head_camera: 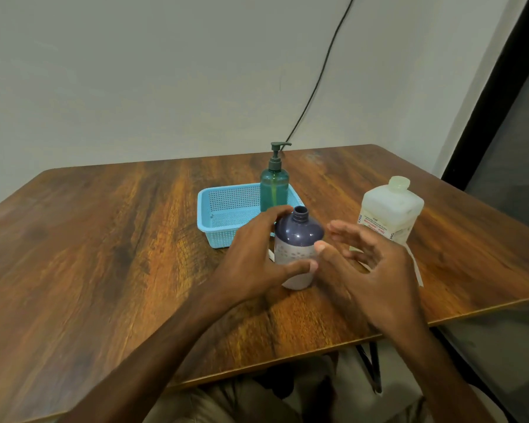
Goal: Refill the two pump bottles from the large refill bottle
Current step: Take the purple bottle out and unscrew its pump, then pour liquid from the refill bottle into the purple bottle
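Observation:
A purple bottle (300, 232) with a pale patterned lower half stands near the table's middle, its neck open with no pump on it. My left hand (257, 254) grips it from the left, thumb across the front and fingers over the shoulder. My right hand (376, 270) hovers just to its right, fingers spread and holding nothing. A green pump bottle (274, 187) with its pump fitted stands in a blue basket (223, 209) behind. The large translucent white refill bottle (391, 209), capped, stands to the right.
The wooden table (104, 239) has its front edge close to me and its right edge just past the refill bottle. A thin white strip (416, 267) lies on the table beside my right hand. A dark cable (318, 87) runs down the wall behind.

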### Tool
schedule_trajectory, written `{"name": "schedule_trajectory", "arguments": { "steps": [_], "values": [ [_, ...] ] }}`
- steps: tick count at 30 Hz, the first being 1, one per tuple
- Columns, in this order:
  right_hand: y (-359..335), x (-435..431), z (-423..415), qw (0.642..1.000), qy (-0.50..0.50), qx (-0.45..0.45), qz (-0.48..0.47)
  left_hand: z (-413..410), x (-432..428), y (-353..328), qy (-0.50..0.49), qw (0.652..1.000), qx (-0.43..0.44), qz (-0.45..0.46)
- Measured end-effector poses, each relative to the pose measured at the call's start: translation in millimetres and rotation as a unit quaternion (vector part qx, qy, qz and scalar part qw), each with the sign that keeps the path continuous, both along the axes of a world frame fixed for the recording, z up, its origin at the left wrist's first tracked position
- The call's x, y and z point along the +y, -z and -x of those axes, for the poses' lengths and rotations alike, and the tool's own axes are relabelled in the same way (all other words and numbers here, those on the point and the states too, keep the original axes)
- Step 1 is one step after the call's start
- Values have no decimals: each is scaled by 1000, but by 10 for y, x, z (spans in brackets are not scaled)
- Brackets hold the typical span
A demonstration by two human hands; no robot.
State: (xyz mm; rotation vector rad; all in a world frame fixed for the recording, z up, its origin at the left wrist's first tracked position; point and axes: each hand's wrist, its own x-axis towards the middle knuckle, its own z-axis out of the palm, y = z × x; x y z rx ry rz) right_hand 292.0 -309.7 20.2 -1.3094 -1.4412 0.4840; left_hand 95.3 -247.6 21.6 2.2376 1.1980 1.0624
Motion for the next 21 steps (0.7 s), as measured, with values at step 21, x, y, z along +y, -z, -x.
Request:
{"name": "schedule_trajectory", "arguments": {
  "steps": [21],
  "values": [
    [247, 407, -808, 982, 191, 9, 2, -322, 91, 32, 25, 997, -68, 29]
  ]
}}
